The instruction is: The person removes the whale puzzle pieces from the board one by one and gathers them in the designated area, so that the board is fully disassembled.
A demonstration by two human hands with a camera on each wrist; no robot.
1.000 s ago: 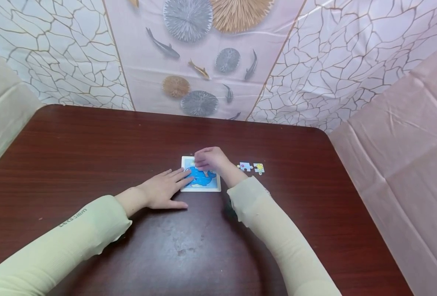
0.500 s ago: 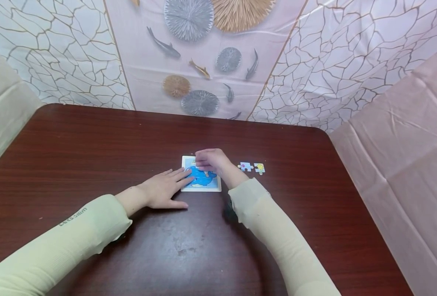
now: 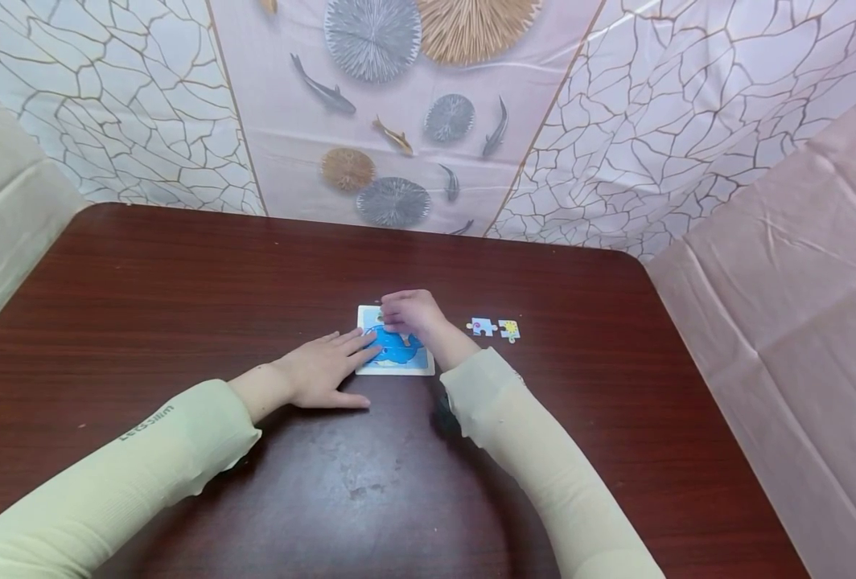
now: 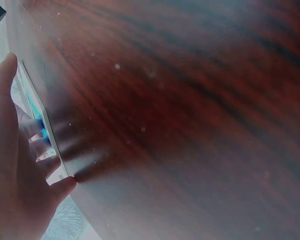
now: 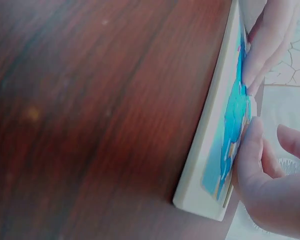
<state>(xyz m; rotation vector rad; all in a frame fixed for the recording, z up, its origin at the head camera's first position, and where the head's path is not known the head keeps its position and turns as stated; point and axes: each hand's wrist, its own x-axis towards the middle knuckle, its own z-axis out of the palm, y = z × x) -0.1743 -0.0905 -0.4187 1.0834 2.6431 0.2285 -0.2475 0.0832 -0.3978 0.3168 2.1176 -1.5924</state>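
Observation:
A small puzzle board (image 3: 406,360), white-framed with a blue whale picture, lies at the middle of the dark wooden table (image 3: 182,273). My left hand (image 3: 337,358) lies flat beside it, straight fingers resting on its left edge; the left wrist view shows those fingertips (image 4: 45,165) on the board's edge (image 4: 36,102). My right hand (image 3: 401,314) is curled over the board's upper part, fingertips down on a puzzle piece there. In the right wrist view the thumb (image 5: 250,160) presses on the blue picture of the board (image 5: 210,145). Two loose pieces (image 3: 481,326) (image 3: 508,329) lie to the right.
A patterned cloth with fish and round shapes (image 3: 399,121) hangs behind the table's far edge. Pink sheeting (image 3: 797,281) stands along the right side and pale sheeting (image 3: 1,209) along the left. Bare tabletop lies all around the board.
Hardly anything differs: my right hand has shifted very slightly over the top of the board. The left hand and the loose pieces have stayed put.

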